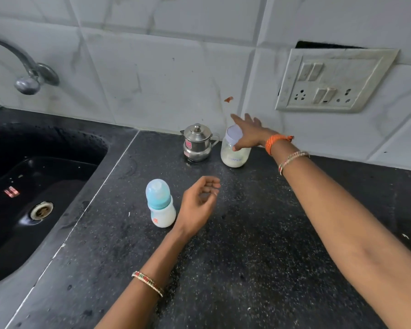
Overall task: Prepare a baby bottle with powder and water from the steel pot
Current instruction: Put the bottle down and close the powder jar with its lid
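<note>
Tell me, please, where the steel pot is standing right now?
In the head view the lidded steel pot stands at the back of the black counter against the tiled wall, just left of the powder jar and beyond the baby bottle.

Soft dim daylight, wide-angle edge warping

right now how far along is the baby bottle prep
Looks near the end: the blue-capped baby bottle stands closed with white liquid inside. In hand: the right hand is at the lidded powder jar, fingers spread. The left hand is empty. The lidded steel pot is closed; little seems left.
</note>
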{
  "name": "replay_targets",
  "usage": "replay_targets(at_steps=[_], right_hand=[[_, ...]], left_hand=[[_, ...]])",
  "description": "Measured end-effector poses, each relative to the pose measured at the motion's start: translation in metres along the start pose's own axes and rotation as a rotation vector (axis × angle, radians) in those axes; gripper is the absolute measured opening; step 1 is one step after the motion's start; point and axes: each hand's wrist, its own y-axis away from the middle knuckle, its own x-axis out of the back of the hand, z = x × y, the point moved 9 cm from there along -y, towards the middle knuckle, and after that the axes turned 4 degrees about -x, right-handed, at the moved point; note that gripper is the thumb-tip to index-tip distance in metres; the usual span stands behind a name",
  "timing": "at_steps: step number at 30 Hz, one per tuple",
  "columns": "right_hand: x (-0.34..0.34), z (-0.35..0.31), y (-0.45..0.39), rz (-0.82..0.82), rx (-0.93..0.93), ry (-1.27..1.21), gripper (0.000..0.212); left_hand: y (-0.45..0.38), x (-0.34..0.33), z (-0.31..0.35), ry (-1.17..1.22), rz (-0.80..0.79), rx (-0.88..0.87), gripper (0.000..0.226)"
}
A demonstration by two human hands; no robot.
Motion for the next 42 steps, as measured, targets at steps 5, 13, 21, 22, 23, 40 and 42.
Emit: replay_targets(at_steps=[5, 13, 21, 22, 23, 40, 42], right_hand=[[-0.038, -0.037, 0.11, 0.378, 0.21, -0.617, 0.058], [-0.172, -0.128, 0.152, 0.138, 0.182, -0.826, 0.059], [-0.155, -0.003, 0.161, 0.252, 0.001, -0.774, 0.056], [-0.153, 0.011, 0.16, 0.211, -0.015, -0.799, 0.06], [-0.15, 0.018, 0.161, 0.156, -0.017, -0.856, 0.065], [-0.147, 0.011, 0.197, 0.379, -0.195, -0.771, 0.094], [-0.146, 0.002, 0.193, 0.365, -0.198, -0.767, 0.088]], left_hand=[[0.073, 0.062, -0.002, 0.029, 0.479, -0.081, 0.02], [0.121, 0.132, -0.015, 0.017, 0.78, -0.02, 0.018], [0.113, 0.104, -0.027, -0.147, 0.429, 0.095, 0.02], [0.11, 0.096, -0.025, -0.178, 0.37, 0.096, 0.019], [0.107, 0.087, -0.024, -0.207, 0.311, 0.095, 0.018], [0.123, 0.071, -0.006, -0.398, 0.005, 0.12, 0.017], [0.129, 0.077, -0.004, -0.401, 0.004, 0.126, 0.018]])
